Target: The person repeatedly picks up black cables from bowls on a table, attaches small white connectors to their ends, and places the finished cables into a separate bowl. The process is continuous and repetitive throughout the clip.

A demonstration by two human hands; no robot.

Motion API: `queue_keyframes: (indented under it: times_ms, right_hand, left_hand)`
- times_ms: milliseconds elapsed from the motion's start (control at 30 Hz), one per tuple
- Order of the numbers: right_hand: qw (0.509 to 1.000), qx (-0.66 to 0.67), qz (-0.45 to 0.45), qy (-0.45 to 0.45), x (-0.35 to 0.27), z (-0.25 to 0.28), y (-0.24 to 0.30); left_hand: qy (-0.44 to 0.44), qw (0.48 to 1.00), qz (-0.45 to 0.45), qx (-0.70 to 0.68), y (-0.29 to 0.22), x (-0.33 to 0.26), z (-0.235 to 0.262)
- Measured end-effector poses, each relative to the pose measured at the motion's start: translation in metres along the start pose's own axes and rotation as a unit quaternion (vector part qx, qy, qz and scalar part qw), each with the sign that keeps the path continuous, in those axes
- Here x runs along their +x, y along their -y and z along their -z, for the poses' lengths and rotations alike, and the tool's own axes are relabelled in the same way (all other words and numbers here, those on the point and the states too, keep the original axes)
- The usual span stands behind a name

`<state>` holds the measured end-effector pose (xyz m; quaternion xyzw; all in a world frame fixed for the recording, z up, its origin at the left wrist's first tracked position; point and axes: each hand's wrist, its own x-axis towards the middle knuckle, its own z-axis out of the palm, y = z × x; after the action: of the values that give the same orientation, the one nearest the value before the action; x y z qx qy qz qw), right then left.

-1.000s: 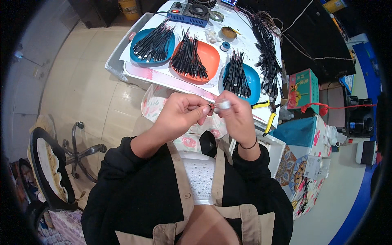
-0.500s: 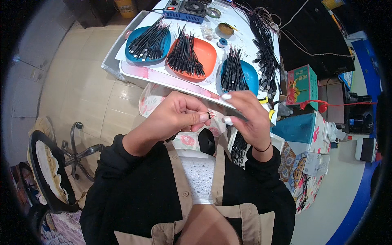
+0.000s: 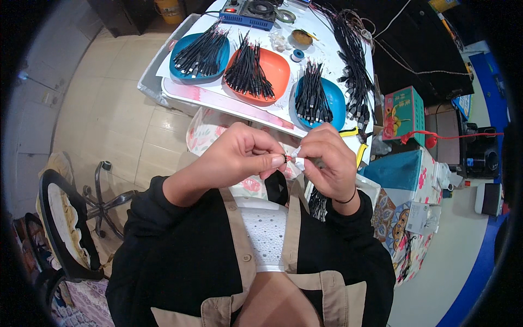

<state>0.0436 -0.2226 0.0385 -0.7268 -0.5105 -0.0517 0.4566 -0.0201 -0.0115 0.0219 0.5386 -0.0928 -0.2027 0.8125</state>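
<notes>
My left hand [image 3: 239, 155] and my right hand [image 3: 327, 161] meet close to my chest, fingertips pinching a small part [image 3: 289, 158] between them, with a reddish tip and a pale piece by the right fingers. What it is exactly is too small to tell. Beyond the hands stands a white table [image 3: 229, 101] with a left blue plate [image 3: 199, 54], an orange plate [image 3: 267, 71] and a right blue plate [image 3: 327, 101], each piled with several short black cables.
A long heap of black cables [image 3: 354, 60] runs along the table's right side. A blue device [image 3: 250, 12] and tape rolls sit at the far edge. A green box [image 3: 403, 114] and teal box [image 3: 400, 169] lie right. A chair [image 3: 65, 223] stands left.
My hands stay together while the view shifts; my right hand has dropped slightly and closed tighter on the small part. The light strip by its fingers no longer shows.
</notes>
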Motion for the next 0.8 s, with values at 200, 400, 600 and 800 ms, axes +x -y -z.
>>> queue_keyframes:
  times_ms: [200,400,600,800]
  right_hand:
    - [0.999,0.002,-0.038,-0.018,-0.004,-0.002,-0.008]
    - [0.710,0.565,-0.419,-0.034,-0.016,-0.006,-0.011]
    - [0.861,0.356,-0.363,-0.034,-0.017,-0.004,0.006]
    - [0.977,-0.203,0.041,-0.059,-0.008,-0.003,0.014]
  left_hand:
    - [-0.107,0.836,-0.315,0.436,0.006,0.008,-0.008]
    - [-0.037,0.579,-0.432,0.691,0.002,0.017,-0.005]
    - [-0.028,0.653,-0.424,0.628,0.000,0.017,0.003]
    - [-0.078,0.824,-0.332,0.453,0.006,0.010,-0.008]
